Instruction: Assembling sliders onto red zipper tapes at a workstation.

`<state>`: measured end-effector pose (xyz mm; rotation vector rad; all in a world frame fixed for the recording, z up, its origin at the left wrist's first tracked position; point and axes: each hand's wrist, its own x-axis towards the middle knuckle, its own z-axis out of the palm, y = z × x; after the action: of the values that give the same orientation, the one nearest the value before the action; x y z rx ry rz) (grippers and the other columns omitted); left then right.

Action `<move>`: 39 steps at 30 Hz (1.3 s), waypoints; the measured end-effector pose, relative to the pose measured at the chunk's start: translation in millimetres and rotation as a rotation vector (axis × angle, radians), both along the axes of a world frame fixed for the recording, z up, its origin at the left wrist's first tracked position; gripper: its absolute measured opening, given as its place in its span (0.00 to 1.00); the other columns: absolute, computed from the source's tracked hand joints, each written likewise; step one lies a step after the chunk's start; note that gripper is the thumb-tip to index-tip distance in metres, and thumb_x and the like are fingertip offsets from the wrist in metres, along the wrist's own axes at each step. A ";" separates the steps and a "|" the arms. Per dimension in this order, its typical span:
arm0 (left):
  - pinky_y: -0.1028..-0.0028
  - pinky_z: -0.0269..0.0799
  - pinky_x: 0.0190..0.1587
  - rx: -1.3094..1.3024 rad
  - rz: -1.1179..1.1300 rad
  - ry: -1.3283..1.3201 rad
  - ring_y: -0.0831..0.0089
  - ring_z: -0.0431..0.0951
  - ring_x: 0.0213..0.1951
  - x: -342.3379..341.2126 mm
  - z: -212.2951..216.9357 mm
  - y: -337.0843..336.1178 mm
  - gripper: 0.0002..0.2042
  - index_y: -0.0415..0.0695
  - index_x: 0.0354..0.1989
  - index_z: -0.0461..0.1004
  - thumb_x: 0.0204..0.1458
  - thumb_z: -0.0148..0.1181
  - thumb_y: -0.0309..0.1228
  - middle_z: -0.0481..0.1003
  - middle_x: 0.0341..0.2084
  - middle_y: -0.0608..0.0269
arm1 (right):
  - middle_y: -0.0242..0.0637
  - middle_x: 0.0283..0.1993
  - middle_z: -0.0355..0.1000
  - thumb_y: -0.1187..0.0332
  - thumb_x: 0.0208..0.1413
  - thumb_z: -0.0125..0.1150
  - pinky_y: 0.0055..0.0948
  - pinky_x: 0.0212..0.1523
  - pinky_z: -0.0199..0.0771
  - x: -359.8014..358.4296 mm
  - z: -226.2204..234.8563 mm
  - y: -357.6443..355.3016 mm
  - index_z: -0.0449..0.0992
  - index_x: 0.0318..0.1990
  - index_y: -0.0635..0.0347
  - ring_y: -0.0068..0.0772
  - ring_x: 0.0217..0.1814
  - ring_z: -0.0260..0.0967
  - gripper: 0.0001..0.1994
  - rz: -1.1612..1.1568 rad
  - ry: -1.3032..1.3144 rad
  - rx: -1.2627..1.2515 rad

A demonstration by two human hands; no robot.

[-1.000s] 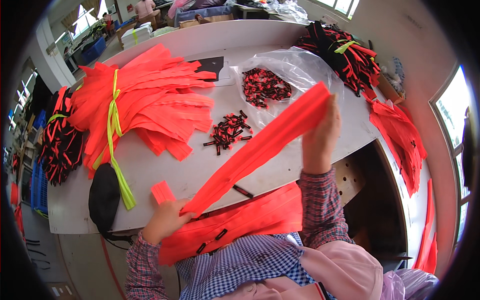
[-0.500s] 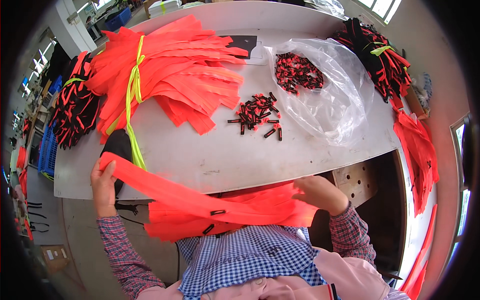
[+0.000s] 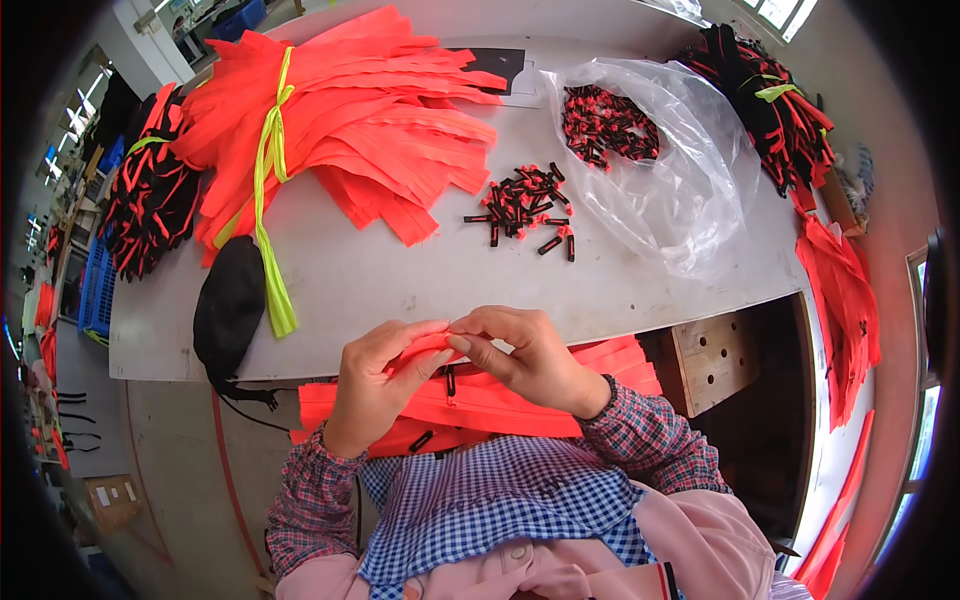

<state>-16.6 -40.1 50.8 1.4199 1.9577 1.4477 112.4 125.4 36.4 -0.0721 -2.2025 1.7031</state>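
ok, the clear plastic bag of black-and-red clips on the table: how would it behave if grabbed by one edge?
Likely floppy: the clear plastic bag lies crumpled and spread flat. Probably light, thin film. Its mouth looks open, so the clips inside might spill like the loose pile.

The orange strip's end point(image 3: 440, 345) is hidden between both hands' fingertips point(image 3: 455, 335); at 3 o'clock, orange strips point(image 3: 845, 300) run past the table point(image 3: 400, 280) edge, blurred.
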 end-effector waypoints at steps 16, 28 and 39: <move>0.70 0.75 0.32 0.167 0.110 0.657 0.66 0.77 0.32 32.2 -33.4 5.7 0.12 0.39 0.44 0.80 0.49 0.66 0.19 0.77 0.32 0.60 | 0.24 0.32 0.66 0.60 0.71 0.48 0.19 0.34 0.66 -2.3 -56.7 -31.7 0.70 0.37 0.59 0.15 0.32 0.63 0.13 -0.042 -0.210 -0.886; 0.73 0.73 0.39 -0.034 0.291 0.310 0.68 0.77 0.38 18.9 -0.8 -0.2 0.07 0.36 0.41 0.76 0.53 0.61 0.17 0.74 0.37 0.57 | 0.50 0.39 0.75 0.68 0.56 0.62 0.43 0.40 0.73 -6.2 -142.3 179.0 0.76 0.38 0.63 0.54 0.39 0.74 0.08 -0.759 -0.270 0.435; 0.69 0.75 0.42 -0.087 0.303 0.297 0.61 0.78 0.39 20.8 7.5 10.3 0.11 0.37 0.43 0.76 0.51 0.60 0.15 0.75 0.38 0.54 | 0.40 0.39 0.77 0.66 0.60 0.62 0.32 0.37 0.74 -2.6 -126.5 179.7 0.76 0.38 0.62 0.32 0.35 0.75 0.09 -0.696 -0.230 0.239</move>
<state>4.2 -29.8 58.3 1.4130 2.4799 1.3070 109.8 305.1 -90.2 -0.8953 -2.1477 1.0803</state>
